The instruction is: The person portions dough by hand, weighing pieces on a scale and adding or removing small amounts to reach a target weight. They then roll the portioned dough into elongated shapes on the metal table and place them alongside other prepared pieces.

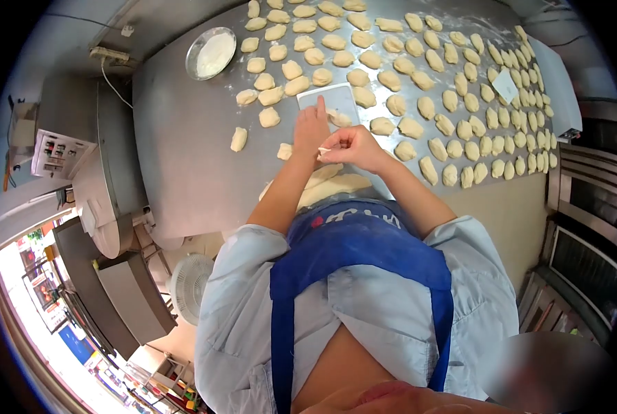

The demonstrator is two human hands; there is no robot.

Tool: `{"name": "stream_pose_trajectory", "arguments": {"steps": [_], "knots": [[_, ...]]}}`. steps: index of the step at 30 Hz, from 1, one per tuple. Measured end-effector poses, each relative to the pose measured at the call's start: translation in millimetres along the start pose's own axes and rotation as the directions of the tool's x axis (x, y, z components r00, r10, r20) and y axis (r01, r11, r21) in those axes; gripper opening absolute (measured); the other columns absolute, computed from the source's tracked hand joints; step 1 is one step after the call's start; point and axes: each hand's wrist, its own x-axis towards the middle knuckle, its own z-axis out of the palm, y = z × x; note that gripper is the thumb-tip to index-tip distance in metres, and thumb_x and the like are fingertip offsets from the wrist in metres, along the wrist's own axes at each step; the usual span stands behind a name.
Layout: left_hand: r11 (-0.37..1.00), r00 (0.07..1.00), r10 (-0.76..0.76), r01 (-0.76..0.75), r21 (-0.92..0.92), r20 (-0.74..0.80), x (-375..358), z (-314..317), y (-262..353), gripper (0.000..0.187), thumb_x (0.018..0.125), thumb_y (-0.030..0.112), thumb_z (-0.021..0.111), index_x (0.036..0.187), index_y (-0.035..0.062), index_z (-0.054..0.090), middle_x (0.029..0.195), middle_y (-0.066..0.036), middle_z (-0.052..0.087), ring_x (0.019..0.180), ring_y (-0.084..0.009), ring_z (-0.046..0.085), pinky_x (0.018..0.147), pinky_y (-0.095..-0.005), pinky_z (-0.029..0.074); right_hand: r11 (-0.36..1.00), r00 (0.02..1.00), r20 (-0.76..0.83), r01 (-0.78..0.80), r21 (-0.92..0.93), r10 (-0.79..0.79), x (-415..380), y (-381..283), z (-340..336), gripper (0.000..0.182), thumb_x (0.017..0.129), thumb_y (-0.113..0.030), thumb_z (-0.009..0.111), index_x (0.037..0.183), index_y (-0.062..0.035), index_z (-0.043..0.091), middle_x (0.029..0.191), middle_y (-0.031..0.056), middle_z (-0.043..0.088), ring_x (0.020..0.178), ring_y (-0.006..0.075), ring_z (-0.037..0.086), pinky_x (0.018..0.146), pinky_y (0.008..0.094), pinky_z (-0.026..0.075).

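My left hand (312, 126) lies at a white-rimmed flat square (345, 92) that looks like a kitchen scale, its index finger stretched out over the surface. A dough piece (339, 118) rests on that square, just right of the finger. My right hand (355, 149) pinches a small bit of dough (324, 152) between thumb and fingers, above my left wrist. Below both hands, a long slab of dough (332, 188) lies by the table's near edge, partly hidden by my left forearm. Beside the left wrist sits another dough piece (285, 152).
Rows of dough pieces (426, 107) cover the metal table (184, 152) ahead and to the right. A bowl of flour (215, 54) stands at the far left. A white scraper-like piece (505, 86) lies among the right rows. A fan (192, 288) is at lower left.
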Motion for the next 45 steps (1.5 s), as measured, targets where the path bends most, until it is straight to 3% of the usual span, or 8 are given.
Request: {"name": "stream_pose_trajectory", "arguments": {"steps": [5, 7, 10, 26, 34, 36, 42, 45], "knots": [[0.971, 0.939, 0.168, -0.106, 0.214, -0.299, -25.7, -29.0, 22.8, 0.069, 0.073, 0.035, 0.078, 0.127, 0.0022, 0.052, 0.106, -0.016, 0.057, 0.1, -0.0338, 0.056, 0.088, -0.0451, 0.044, 0.999, 0.939, -0.341, -0.047, 0.02, 0.051, -14.4, 27.8, -18.3, 0.027, 0.089, -0.024, 0.07, 0.096, 0.0011, 0.074, 0.082, 0.0011, 0.07, 0.074, 0.008, 0.06, 0.068, 0.0246, 0.047], [0.943, 0.975, 0.221, -0.217, -0.251, -0.013, -48.7, -16.8, 17.0, 0.063, 0.07, 0.035, 0.082, 0.12, 0.0053, 0.057, 0.105, -0.015, 0.062, 0.101, -0.0334, 0.059, 0.088, -0.047, 0.045, 0.991, 0.899, -0.417, -0.121, 0.063, 0.136, -26.7, 35.6, -30.3, 0.029, 0.09, -0.027, 0.069, 0.097, 0.0006, 0.074, 0.082, 0.0007, 0.069, 0.074, 0.0082, 0.059, 0.067, 0.0246, 0.046], [0.977, 0.92, 0.166, -0.104, -0.188, 0.356, -88.8, 1.4, 14.8, 0.054, 0.072, 0.037, 0.081, 0.111, 0.0052, 0.06, 0.105, -0.014, 0.063, 0.099, -0.0335, 0.06, 0.085, -0.0465, 0.047, 0.971, 0.833, -0.499, -0.185, 0.153, 0.238, -37.0, 57.4, -41.5, 0.031, 0.092, -0.031, 0.067, 0.098, -0.001, 0.075, 0.083, 0.0002, 0.068, 0.076, 0.0079, 0.058, 0.067, 0.0239, 0.045], [0.913, 0.964, -0.071, 0.166, -0.373, 0.255, -121.5, 23.0, -2.4, 0.032, 0.089, 0.027, 0.067, 0.108, 0.003, 0.059, 0.102, -0.02, 0.064, 0.096, -0.0393, 0.061, 0.083, -0.0472, 0.047, 0.961, 0.829, -0.487, -0.221, 0.164, 0.274, -25.7, 126.7, 5.0, 0.032, 0.095, -0.03, 0.061, 0.1, -0.0023, 0.076, 0.086, 0.0026, 0.071, 0.077, 0.0096, 0.06, 0.07, 0.0246, 0.045], [0.855, 0.943, -0.156, 0.277, -0.437, 0.294, -124.9, 17.0, -2.1, 0.031, 0.09, 0.026, 0.066, 0.109, 0.0032, 0.058, 0.104, -0.021, 0.063, 0.099, -0.0407, 0.06, 0.084, -0.0478, 0.047, 0.978, 0.928, -0.348, -0.182, -0.105, 0.135, -13.6, 131.0, 27.1, 0.026, 0.089, -0.026, 0.065, 0.089, -0.002, 0.075, 0.083, 0.013, 0.072, 0.079, 0.0194, 0.065, 0.072, 0.0328, 0.049], [0.873, 0.979, -0.097, 0.17, -0.458, 0.178, -126.0, 16.9, -1.8, 0.029, 0.084, 0.026, 0.072, 0.1, 0.0033, 0.062, 0.096, -0.021, 0.064, 0.093, -0.0413, 0.061, 0.079, -0.0493, 0.048, 0.783, 0.916, -0.174, 0.196, -0.59, -0.361, -5.6, 133.7, 25.5, 0.023, 0.082, -0.024, 0.071, 0.079, -0.0021, 0.074, 0.086, 0.0148, 0.068, 0.084, 0.0276, 0.063, 0.075, 0.039, 0.049], [0.859, 0.936, 0.048, 0.139, -0.493, 0.348, -98.2, -1.1, -12.3, 0.03, 0.082, 0.028, 0.074, 0.1, 0.0058, 0.065, 0.097, -0.016, 0.065, 0.095, -0.0365, 0.062, 0.082, -0.045, 0.05, 0.85, 0.788, -0.511, 0.03, -0.525, -0.344, 29.5, 88.5, 0.7, 0.041, 0.074, -0.012, 0.075, 0.111, -0.0057, 0.058, 0.113, 0.0199, 0.054, 0.102, 0.0354, 0.056, 0.089, 0.0432, 0.045], [0.851, 0.979, -0.138, 0.193, -0.489, 0.147, -55.2, -6.5, -8.3, 0.03, 0.079, 0.021, 0.076, 0.101, 0.0058, 0.064, 0.1, -0.014, 0.064, 0.101, -0.0342, 0.06, 0.088, -0.0432, 0.048, 0.489, 0.81, -0.18, 0.146, -0.86, -0.558, 37.5, 70.1, -19.9, 0.036, 0.076, -0.009, 0.071, 0.111, -0.0056, 0.06, 0.111, 0.0181, 0.06, 0.103, 0.0378, 0.057, 0.09, 0.0462, 0.047]]}}
